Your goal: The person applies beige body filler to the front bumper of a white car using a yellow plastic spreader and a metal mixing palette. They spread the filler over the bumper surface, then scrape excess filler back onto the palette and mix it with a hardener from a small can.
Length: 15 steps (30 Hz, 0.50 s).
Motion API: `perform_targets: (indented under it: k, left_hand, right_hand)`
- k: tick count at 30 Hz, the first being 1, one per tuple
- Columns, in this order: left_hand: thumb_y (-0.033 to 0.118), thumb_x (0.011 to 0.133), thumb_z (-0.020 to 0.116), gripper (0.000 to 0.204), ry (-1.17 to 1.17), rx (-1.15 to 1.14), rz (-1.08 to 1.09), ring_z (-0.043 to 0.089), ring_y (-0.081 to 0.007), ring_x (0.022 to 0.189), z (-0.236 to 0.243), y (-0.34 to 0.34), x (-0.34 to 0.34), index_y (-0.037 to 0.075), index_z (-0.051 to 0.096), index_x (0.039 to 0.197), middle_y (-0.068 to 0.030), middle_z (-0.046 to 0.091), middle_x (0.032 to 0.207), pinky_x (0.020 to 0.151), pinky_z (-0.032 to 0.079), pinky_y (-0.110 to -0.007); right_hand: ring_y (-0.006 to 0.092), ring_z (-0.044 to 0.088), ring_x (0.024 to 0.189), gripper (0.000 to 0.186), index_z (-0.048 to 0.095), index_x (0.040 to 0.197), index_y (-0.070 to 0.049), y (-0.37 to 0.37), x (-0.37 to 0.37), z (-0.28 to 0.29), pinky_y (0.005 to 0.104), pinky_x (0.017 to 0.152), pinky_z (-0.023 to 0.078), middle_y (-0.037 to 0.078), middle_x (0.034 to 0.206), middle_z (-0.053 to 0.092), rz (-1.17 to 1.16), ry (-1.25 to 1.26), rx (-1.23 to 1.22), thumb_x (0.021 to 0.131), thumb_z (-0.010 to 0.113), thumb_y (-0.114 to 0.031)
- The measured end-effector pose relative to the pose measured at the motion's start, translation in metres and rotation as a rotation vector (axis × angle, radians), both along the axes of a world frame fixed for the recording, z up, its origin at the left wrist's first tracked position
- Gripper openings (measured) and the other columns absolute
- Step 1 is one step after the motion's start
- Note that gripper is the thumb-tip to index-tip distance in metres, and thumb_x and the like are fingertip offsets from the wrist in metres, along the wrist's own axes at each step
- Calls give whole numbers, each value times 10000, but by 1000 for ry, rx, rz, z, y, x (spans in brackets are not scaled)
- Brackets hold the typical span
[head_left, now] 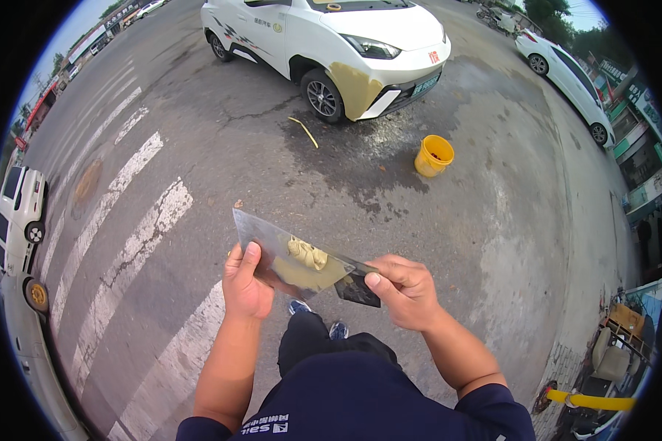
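Observation:
In front of my body, my left hand (248, 285) grips a flat grey plate (261, 235), its thumb on top. A lump of beige putty (307, 254) sits on the plate, with a thinner smear around it. My right hand (410, 294) pinches a dark, flat spreader (357, 289) between thumb and fingers. The spreader meets the plate's right side; whether its edge touches the putty I cannot tell. Ahead stands a white car (279, 33) with a beige filler patch (354, 88) on its front corner, beside the wheel.
A yellow bucket (434, 156) stands on wet asphalt near the car's front. A thin yellow strip (303, 132) lies by the wheel. White crossing stripes (154, 220) run along the left. Another white car (566, 77) is parked at right, near a cluttered roadside with a seat (612, 361).

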<state>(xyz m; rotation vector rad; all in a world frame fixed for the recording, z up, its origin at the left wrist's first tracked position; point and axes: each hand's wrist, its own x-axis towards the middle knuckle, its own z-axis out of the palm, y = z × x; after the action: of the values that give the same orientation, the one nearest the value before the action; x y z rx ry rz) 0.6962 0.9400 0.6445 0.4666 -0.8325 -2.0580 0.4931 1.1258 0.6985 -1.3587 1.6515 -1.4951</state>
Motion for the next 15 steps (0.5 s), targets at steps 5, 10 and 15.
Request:
perform_targets:
  k: [5, 10, 15]
  left_hand:
    - [216, 1064, 547, 276, 103, 252, -252, 667, -267, 1146, 4, 18, -9, 20, 614, 1246, -116, 698, 1207, 1029, 529, -446]
    - [262, 1070, 523, 394, 175, 433, -445, 665, -303, 1168, 0, 56, -30, -12, 554, 1352, -170, 659, 1296, 1048, 520, -455]
    - [278, 1089, 474, 304, 390, 569, -570, 711, -215, 1001, 5, 55, -21, 50, 583, 1257, -114, 688, 1189, 808, 622, -402]
  right_hand:
    - [85, 568, 747, 229, 662, 1018, -30, -29, -8, -4, 260, 703, 471, 11, 887, 669, -131, -752, 116, 1058, 596, -245]
    - [74, 573, 761, 237, 659, 965, -52, -40, 0, -14, 265, 696, 479, -6, 849, 642, 128, -1089, 234, 1049, 610, -268]
    - [124, 656, 789, 205, 643, 991, -48, -41, 8, -25, 295, 730, 552, 44, 892, 683, -8, -1143, 217, 1044, 595, -239]
